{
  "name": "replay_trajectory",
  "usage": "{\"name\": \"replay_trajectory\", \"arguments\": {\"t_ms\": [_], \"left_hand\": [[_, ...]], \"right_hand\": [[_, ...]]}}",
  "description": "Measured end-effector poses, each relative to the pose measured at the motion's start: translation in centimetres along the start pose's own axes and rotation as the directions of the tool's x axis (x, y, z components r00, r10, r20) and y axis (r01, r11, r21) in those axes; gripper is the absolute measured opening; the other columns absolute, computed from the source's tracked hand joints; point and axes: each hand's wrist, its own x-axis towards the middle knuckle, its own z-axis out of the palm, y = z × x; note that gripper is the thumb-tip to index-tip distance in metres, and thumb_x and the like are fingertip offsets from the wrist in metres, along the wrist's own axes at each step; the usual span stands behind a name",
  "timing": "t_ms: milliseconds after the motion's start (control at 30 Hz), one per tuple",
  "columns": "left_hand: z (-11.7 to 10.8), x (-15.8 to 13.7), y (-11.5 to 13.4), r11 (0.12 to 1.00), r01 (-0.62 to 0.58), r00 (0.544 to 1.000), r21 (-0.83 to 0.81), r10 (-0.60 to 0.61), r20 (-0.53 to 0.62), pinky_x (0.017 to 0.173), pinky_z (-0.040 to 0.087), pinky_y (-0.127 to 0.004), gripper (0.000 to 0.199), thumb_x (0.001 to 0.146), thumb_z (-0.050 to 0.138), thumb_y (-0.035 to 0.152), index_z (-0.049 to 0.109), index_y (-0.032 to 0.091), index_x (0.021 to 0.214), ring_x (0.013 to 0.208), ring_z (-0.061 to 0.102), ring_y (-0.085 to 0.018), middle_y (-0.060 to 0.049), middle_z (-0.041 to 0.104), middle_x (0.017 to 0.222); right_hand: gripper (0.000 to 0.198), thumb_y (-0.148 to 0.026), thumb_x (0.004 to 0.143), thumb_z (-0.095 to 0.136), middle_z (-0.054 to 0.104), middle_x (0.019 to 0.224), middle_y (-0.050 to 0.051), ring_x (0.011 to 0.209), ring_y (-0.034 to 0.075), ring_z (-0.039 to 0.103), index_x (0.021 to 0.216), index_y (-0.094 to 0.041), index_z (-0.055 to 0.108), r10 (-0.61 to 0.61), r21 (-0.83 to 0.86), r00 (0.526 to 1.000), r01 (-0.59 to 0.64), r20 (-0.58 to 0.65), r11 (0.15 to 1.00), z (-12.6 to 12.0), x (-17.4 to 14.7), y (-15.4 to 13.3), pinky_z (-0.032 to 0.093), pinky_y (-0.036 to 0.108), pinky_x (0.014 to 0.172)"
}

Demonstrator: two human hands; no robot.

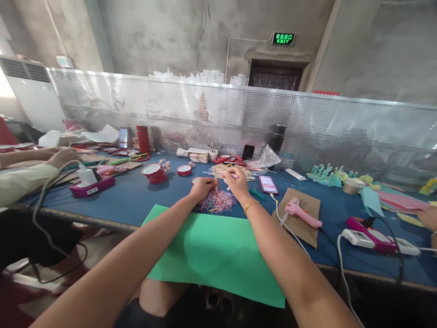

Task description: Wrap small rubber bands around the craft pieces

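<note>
A craft workshop: raw concrete wall (164, 36), lit exit sign (283, 39), perforated metal partition (164, 107), long blue bench (119, 200) carrying a pink glue gun (303, 214).

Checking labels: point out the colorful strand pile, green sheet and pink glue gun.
Colorful strand pile (219, 203): head view, on its middle.
Green sheet (215, 255): head view, on its bare middle.
Pink glue gun (303, 215): head view, on its upper handle.

Soft light, glare at far left, sheen on perforated panel (153, 102), stretched edges (phone screens (268, 184) pixelated)
</note>
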Motion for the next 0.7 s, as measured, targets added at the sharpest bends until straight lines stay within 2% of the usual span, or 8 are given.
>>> {"name": "replay_trajectory", "arguments": {"t_ms": [133, 333, 433, 533, 700], "left_hand": [[0.1, 0.0, 0.1, 1.0, 0.021, 1.0, -0.02, -0.021, 0.005, 0.066, 0.049, -0.027, 0.041, 0.065, 0.075, 0.052, 0.081, 0.017, 0.086, 0.066, 0.064, -0.018, -0.003, 0.076, 0.075], [0.2, 0.0, 0.1, 1.0, -0.007, 1.0, 0.022, 0.007, 0.001, 0.065, 0.047, -0.026, 0.045, 0.065, 0.074, 0.056, 0.08, 0.017, 0.086, 0.067, 0.063, -0.017, -0.003, 0.076, 0.077], [0.2, 0.0, 0.1, 1.0, 0.005, 1.0, 0.006, -0.005, 0.002, 0.062, 0.046, -0.026, 0.046, 0.064, 0.074, 0.057, 0.08, 0.016, 0.086, 0.063, 0.061, -0.017, -0.003, 0.075, 0.072], [0.2, 0.0, 0.3, 1.0, 0.028, 1.0, -0.01, -0.028, 0.006, 0.06, 0.046, -0.026, 0.044, 0.064, 0.076, 0.055, 0.08, 0.016, 0.084, 0.061, 0.06, -0.016, -0.003, 0.073, 0.069], [0.1, 0.0, 0.7, 0.997, 0.058, 0.998, -0.051, -0.059, -0.019, 0.06, 0.047, -0.026, 0.036, 0.065, 0.078, 0.046, 0.08, 0.017, 0.085, 0.06, 0.061, -0.016, -0.003, 0.074, 0.069]], "right_hand": [[0.023, -0.045, 0.081, 0.056, 0.066, 0.073, -0.001, 0.071, 0.017, 0.059, 0.072, -0.023, 0.055, 0.031, 0.007, 0.999, -0.031, -0.014, 1.0, -0.2, 0.0, -0.1, 0.049, 0.027, 0.067], [0.023, -0.043, 0.08, 0.059, 0.063, 0.07, -0.002, 0.068, 0.016, 0.056, 0.069, -0.023, 0.056, 0.001, -0.021, 1.0, 0.0, 0.029, 1.0, -0.1, -0.2, -0.6, 0.046, 0.027, 0.066], [0.023, -0.045, 0.079, 0.059, 0.064, 0.072, -0.001, 0.07, 0.016, 0.057, 0.071, -0.023, 0.056, 0.042, -0.004, 0.999, -0.042, 0.016, 0.999, -0.2, -0.1, -0.2, 0.048, 0.027, 0.065], [0.025, -0.048, 0.08, 0.057, 0.065, 0.074, -0.001, 0.074, 0.017, 0.059, 0.074, -0.024, 0.054, 0.068, 0.01, 0.998, -0.068, -0.008, 0.998, -0.2, 0.1, 0.3, 0.05, 0.027, 0.066], [0.027, -0.05, 0.08, 0.055, 0.063, 0.073, -0.002, 0.074, 0.016, 0.06, 0.074, -0.024, 0.052, 0.039, -0.028, 0.999, -0.04, -0.019, 0.999, -0.1, 0.4, 0.9, 0.051, 0.025, 0.064]]}}
